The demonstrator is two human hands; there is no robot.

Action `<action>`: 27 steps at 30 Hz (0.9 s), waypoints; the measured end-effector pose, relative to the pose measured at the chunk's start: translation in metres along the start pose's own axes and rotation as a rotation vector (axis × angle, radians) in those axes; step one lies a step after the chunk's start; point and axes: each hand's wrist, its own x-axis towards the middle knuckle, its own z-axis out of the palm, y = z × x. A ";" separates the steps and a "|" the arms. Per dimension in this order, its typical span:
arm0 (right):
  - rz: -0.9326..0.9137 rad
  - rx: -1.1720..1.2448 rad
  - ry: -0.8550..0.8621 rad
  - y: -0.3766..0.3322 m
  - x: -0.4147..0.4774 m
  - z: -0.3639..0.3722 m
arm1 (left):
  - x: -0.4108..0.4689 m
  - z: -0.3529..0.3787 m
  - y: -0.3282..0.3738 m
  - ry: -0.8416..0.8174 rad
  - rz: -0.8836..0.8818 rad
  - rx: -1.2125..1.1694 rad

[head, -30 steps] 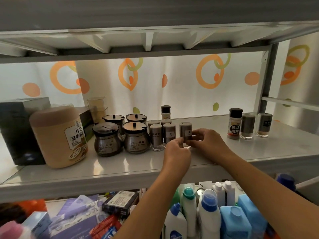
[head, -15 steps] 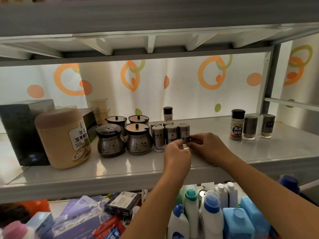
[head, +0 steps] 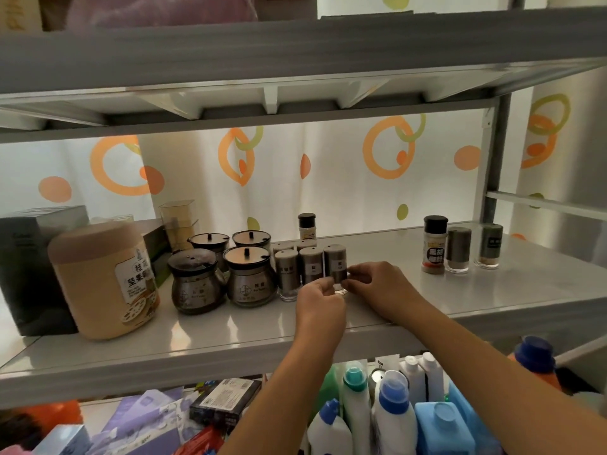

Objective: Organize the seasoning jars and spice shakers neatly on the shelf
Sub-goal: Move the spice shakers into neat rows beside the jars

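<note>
Step in hand: seating one grey spice shaker (head: 335, 266) at the right end of the front row on the white shelf (head: 492, 290). The left hand (head: 320, 298) pinches its clear base from the left; the right hand (head: 381, 287) closes fingertips on the same base from the right. The shaker stands upright, just beside its neighbour, label facing front.

Next move, as judged: the fingers should let go without tipping the shaker, then the three items standing well apart at the right need bringing over to the group.

Count:
- Grouped grey shakers: five visible, three in front including the held one, two tops behind.
- Lidded seasoning jars (head: 251, 277): four, in two rows, left of the shakers.
- Black-capped small bottle (head: 306, 225): one, at the back of the group.
- Right-hand cluster: one black-capped pepper bottle (head: 434, 244), two grey shakers (head: 459, 249).
- Large tan canister (head: 103, 277): one, far left.
- Dark boxes beside and behind the canister: number unclear.
</note>
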 end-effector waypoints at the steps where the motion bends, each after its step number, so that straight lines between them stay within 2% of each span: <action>1: 0.009 0.025 0.004 0.000 0.000 -0.001 | -0.003 0.002 0.000 0.003 -0.002 -0.001; 5: 0.090 0.231 0.081 0.011 -0.009 -0.017 | -0.016 0.021 0.003 -0.073 0.028 0.006; 9: 0.195 0.393 0.231 0.041 -0.029 -0.048 | -0.011 0.059 0.013 -0.180 0.054 0.023; 14: 0.369 0.364 0.506 0.084 -0.031 -0.100 | 0.001 0.119 0.025 -0.324 0.088 0.051; 19: 0.432 0.308 0.507 0.101 -0.023 -0.116 | 0.017 0.166 0.035 -0.393 0.096 0.099; 27: 0.465 0.304 0.379 0.114 -0.009 -0.115 | 0.038 0.187 0.030 -0.337 0.110 0.123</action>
